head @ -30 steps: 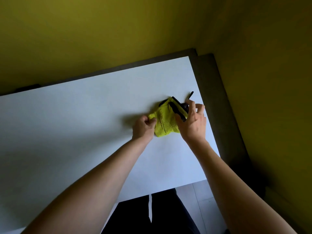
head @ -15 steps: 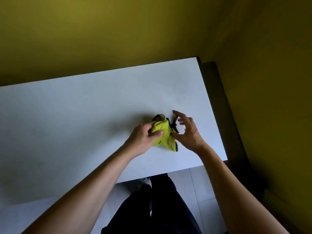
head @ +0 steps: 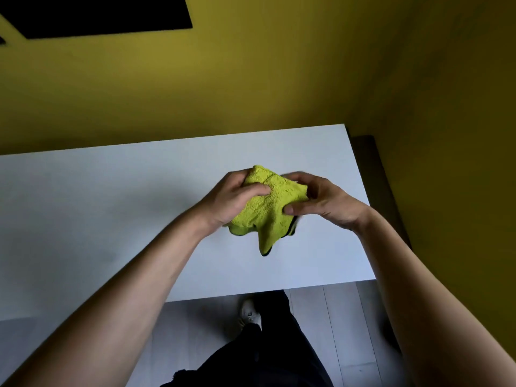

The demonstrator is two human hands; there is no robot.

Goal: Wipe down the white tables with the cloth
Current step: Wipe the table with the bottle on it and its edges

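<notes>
The white bench (head: 111,208) runs wide and bare to the left, while its right edge lies just beside the right hand (head: 321,201) and its near edge stops short of grey floor (head: 349,325) and a shoe (head: 250,312). Half a second ago the yellow-green cloth (head: 265,208) lay on the surface; now it is bunched above it, the left hand (head: 231,198) and the right each clasping a side, corners hanging. Olive walls (head: 279,79) close the corner.

Yellow walls (head: 279,79), grey plank floor (head: 335,317)
</notes>
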